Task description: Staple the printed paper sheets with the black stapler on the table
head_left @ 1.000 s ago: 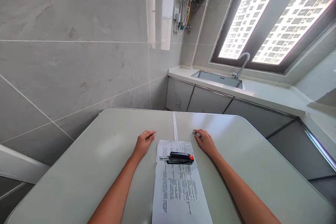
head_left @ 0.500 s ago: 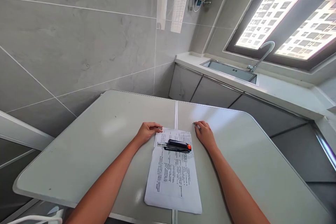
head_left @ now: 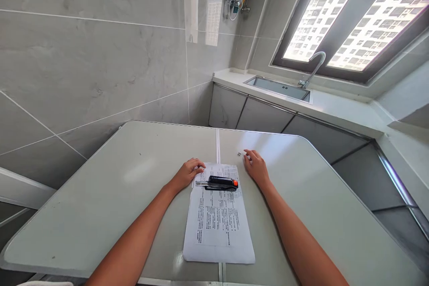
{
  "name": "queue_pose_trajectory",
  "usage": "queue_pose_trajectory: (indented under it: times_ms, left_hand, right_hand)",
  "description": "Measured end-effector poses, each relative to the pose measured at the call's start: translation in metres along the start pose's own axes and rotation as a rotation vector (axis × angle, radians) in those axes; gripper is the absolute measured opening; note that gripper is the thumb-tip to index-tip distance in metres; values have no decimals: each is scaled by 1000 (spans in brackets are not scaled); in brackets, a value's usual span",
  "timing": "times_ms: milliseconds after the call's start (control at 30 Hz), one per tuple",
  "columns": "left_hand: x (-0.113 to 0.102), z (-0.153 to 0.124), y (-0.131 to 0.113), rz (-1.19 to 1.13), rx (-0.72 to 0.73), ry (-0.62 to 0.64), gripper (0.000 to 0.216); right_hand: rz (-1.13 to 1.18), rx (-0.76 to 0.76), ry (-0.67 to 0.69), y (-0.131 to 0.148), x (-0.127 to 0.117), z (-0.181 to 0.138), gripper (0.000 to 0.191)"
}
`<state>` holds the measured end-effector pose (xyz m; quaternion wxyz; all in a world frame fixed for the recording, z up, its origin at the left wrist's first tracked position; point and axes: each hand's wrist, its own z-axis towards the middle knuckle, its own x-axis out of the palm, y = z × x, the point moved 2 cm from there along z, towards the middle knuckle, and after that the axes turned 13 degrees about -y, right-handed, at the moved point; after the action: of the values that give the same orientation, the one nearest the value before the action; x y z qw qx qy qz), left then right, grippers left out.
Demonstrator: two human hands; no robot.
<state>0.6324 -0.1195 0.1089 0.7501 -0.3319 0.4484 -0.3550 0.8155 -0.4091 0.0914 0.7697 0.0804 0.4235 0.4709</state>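
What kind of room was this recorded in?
Probably a home kitchen: a sink is set into a pale counter, with a curved faucet and cabinets below.

Bare tabletop (head_left: 83, 214) spreads wide to the outer side of the left hand (head_left: 191, 172) and the right hand (head_left: 256, 165), leaving room to pass either way. Between them, a black stapler (head_left: 221, 183) lies crosswise on printed paper (head_left: 219, 250), obstructing the middle, with a small metal piece (head_left: 239, 154) just beside the right fingertips.
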Motion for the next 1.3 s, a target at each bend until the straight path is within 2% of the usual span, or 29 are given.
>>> queue_pose_trajectory:
  times_ms: [67, 100, 133, 167, 233, 300, 367, 500, 633, 700, 900, 1067, 1300]
  left_hand:
    - [-1, 1, 2, -10, -2, -24, 21]
    - [-1, 1, 2, -11, -6, -34, 20]
    - [0, 1, 3, -11, -10, -40, 20]
    - [0, 1, 4, -11, -12, -41, 19]
    - [2, 0, 4, -22, 4, -37, 18]
    - [3, -1, 3, -37, 30, -44, 16]
    - [2, -1, 3, -48, 36, -78, 16]
    - [0, 0, 2, -83, -11, -163, 19]
    - [-1, 0, -1, -74, -34, -189, 23]
    - [2, -1, -5, -43, -11, -150, 24]
    - [20, -6, -14, 215, 182, 55, 16]
    - [25, -5, -11, 425, 248, 9, 15]
    - [22, -4, -5, 359, 221, 46, 14]
  right_hand:
    - [110, 18, -44, 17, -9, -7, 32]
    - [187, 12, -22, 29, -13, -13, 32]
    - [281, -9, 40, 42, -15, -19, 32]
    - [375, -61, 165, 57, -15, -26, 33]
    - [472, -163, 316, 83, -14, -41, 44]
    - [464, -204, 369, 100, -9, -53, 60]
    - [414, -229, 388, 107, -2, -62, 58]
    - [393, -214, 314, 102, 5, -70, 36]
    - [425, -205, 143, 92, 3, -65, 33]
    - [395, -217, 101, 89, 4, -60, 32]
    - [333, -155, 138, 82, 11, -55, 31]
    - [333, -161, 153, 83, 11, -56, 32]
    - [329, -172, 165, 85, 10, -54, 32]
